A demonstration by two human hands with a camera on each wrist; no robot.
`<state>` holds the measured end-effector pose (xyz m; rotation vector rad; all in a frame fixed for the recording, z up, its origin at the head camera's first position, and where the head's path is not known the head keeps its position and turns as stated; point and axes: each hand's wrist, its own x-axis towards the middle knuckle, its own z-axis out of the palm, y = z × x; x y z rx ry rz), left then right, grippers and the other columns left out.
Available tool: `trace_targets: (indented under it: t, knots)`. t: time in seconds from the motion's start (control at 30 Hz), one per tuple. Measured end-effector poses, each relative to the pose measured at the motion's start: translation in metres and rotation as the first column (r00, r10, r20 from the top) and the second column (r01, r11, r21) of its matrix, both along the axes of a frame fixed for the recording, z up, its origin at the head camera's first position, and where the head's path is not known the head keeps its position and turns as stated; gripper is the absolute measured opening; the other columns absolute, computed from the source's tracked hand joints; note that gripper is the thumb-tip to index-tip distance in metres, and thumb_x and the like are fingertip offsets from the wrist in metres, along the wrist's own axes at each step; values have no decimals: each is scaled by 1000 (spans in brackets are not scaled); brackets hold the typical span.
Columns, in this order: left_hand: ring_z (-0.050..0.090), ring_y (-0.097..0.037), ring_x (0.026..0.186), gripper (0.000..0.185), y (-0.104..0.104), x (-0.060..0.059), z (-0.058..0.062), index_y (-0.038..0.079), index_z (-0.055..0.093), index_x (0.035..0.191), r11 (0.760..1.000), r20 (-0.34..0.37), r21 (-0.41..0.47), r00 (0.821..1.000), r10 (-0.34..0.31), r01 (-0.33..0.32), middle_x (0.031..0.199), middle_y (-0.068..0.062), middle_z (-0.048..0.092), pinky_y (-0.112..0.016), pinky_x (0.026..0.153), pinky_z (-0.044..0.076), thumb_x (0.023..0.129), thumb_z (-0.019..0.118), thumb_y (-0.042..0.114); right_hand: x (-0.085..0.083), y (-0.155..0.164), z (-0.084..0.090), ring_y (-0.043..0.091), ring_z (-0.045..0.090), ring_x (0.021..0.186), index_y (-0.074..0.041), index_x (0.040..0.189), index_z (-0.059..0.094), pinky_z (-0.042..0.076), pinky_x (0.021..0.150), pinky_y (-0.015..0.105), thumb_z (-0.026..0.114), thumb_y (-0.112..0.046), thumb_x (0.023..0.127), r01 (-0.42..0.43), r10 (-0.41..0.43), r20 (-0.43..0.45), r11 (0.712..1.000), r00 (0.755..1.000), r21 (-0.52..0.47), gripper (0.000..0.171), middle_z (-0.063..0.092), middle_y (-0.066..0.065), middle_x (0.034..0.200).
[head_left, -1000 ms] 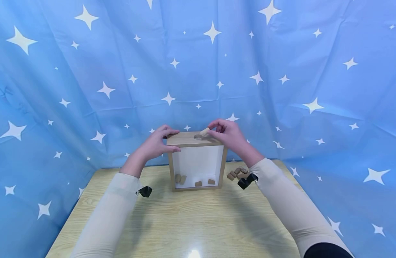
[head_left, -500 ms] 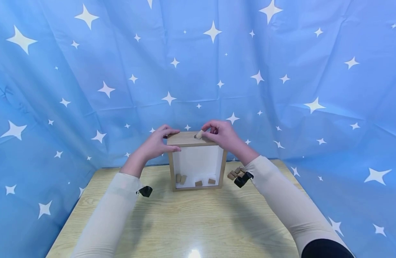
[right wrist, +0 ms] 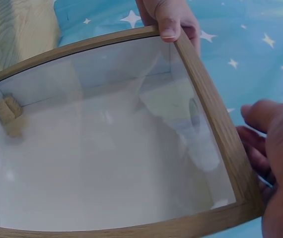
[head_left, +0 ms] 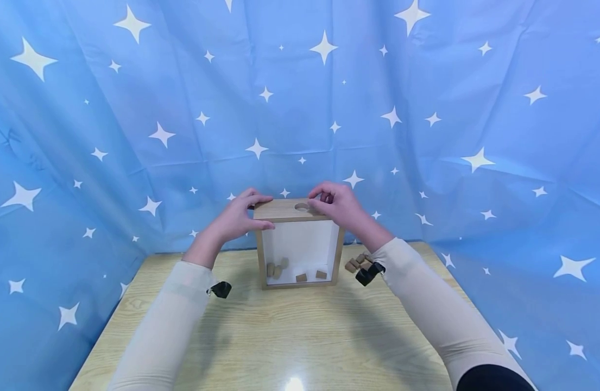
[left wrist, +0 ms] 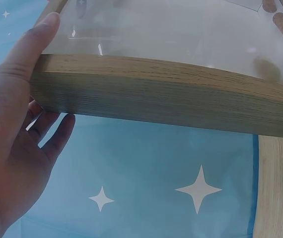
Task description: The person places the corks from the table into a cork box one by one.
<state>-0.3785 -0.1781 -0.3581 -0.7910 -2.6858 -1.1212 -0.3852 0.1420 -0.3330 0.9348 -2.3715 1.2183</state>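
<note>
the wooden box stands upright on the table. the left hand grips its top left corner, thumb on the top. the right hand hovers beside the round hole, fingers loosely curled and holding nothing. corks lie inside on the box bottom.

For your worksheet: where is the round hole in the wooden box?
In the head view, the round hole sits in the wooden box top, right of centre, beside the right hand.
</note>
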Motion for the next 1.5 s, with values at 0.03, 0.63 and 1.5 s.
trace_targets:
  t: [0.03, 0.63, 1.5]
  knots:
    - [54, -28, 128, 79, 0, 0, 0, 16, 63, 158, 1000, 0, -1, 1000, 1, -1, 136, 0, 56, -53, 105, 49, 90, 96, 37, 0, 1, 0, 24, 60, 75, -9, 109, 83, 49, 61, 30, 80, -11, 103, 0, 0, -7, 1000, 1000, -12, 7, 68, 5, 87]
    - [54, -28, 115, 77, 0, 1, -1, 16, 63, 158, 1000, 19, 9, 1000, 10, -10, 135, 1, 55, -48, 93, 49, 90, 96, 33, 15, 74, -29, 24, 57, 79, 0, 103, 81, 45, 67, 23, 80, -5, 103, 181, -192, -50, 967, 980, -178, 5, 67, 13, 95]
    - [54, -27, 125, 78, 0, -2, -2, 17, 63, 158, 1000, 12, 14, 1000, 7, -7, 136, 0, 57, -49, 99, 49, 90, 96, 36, 13, 178, -155, 30, 63, 99, -3, 115, 75, 53, 79, 41, 75, -17, 109, 381, -395, 79, 913, 915, 144, 16, 65, 15, 114]
